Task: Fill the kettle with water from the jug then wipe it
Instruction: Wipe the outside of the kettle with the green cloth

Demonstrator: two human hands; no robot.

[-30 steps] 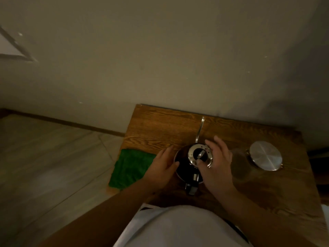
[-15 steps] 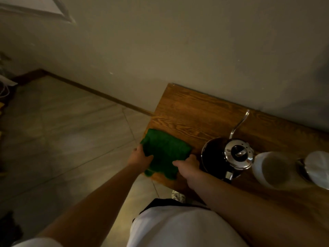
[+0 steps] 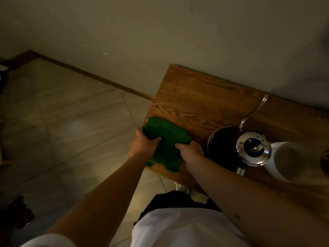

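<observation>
A green cloth [image 3: 166,138] lies at the left front corner of the wooden table [image 3: 192,97], partly hanging over the edge. My left hand [image 3: 143,144] grips its left side and my right hand [image 3: 191,151] grips its right side. To the right stands a black kettle [image 3: 224,147] with a shiny metal lid [image 3: 252,150] and a thin curved spout pointing to the wall. A pale jug [image 3: 288,161] stands just right of the kettle, close to the right edge of the view.
The table stands against a plain wall [image 3: 160,32]. Tiled floor [image 3: 62,122] spreads out on the left, with a dark object [image 3: 14,214] at the lower left. A shoe [image 3: 181,188] shows under the table's front edge.
Both hands left the kettle and its lid and moved left onto the green cloth, which is now bunched between them. The view has swung left.
</observation>
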